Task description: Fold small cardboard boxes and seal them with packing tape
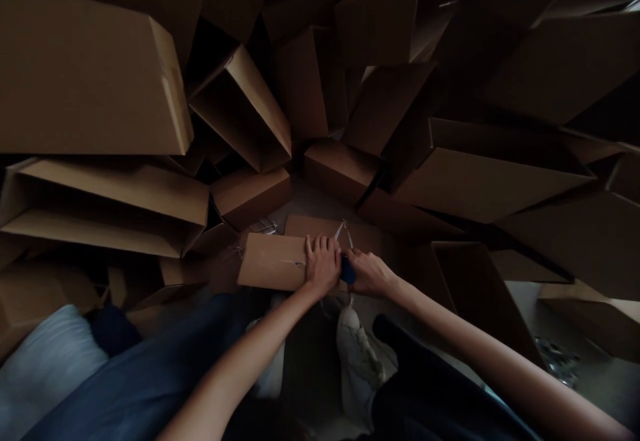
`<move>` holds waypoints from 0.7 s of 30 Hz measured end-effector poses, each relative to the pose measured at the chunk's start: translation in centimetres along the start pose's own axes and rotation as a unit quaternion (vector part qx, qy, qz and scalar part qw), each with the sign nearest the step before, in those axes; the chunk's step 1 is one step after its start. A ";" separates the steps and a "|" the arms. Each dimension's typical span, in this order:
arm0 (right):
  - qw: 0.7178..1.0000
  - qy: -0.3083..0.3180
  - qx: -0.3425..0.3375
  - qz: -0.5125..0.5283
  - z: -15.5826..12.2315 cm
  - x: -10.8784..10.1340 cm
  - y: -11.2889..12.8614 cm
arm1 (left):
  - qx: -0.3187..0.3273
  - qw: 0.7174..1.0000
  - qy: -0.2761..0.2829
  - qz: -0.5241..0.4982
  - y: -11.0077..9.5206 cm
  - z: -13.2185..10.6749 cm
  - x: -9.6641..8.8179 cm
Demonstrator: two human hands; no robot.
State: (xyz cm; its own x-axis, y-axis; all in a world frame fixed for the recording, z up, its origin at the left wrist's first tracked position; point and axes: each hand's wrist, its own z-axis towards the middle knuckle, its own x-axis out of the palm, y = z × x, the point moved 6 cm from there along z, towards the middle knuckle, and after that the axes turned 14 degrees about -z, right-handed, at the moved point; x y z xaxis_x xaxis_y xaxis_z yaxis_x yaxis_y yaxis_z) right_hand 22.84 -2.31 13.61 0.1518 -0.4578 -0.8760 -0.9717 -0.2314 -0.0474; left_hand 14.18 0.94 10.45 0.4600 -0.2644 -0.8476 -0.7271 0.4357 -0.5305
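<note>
The small box [273, 261], one, lies just ahead of two pale shoes [357, 344], the left hand [323, 264] resting on it with fingers outstretched, the right hand [369, 272] gripping one blue tool [347, 270] near its right end. Firm left-hand pressure near the tool should keep it from sliding. Around stand many larger boxes [90, 81], too overlapped to count.

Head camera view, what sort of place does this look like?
Possibly a dim storeroom or packing area: open cardboard boxes crowd around on a grey floor, and the left hand rests on a smaller piece of cardboard.
</note>
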 end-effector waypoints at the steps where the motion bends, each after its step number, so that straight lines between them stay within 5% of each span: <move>1: 1.000 0.001 0.008 0.004 0.0 0.1 0.2 | 0.004 1.000 -0.001 0.003 0.0 0.0 -0.1; 11: 0.992 -0.032 0.102 0.061 -2.6 3.1 2.2 | 0.023 0.999 -0.019 0.014 0.0 -0.1 -0.2; 17: 0.995 0.013 0.039 0.094 -0.7 2.0 -1.1 | 0.025 0.999 -0.027 0.018 -0.1 -0.1 0.0; 21: 0.994 0.011 0.053 0.098 -1.5 2.3 -0.4 | 0.027 0.999 -0.030 0.024 0.1 -0.1 0.0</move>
State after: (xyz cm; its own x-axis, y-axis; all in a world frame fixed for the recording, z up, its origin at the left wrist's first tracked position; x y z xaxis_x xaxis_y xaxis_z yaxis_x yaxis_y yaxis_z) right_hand 23.86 -4.50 12.34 -0.0385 -0.5044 -0.8626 -0.9964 -0.0457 0.0712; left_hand 14.04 0.86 10.44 0.4570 -0.1903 -0.8688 -0.7211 0.4925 -0.4872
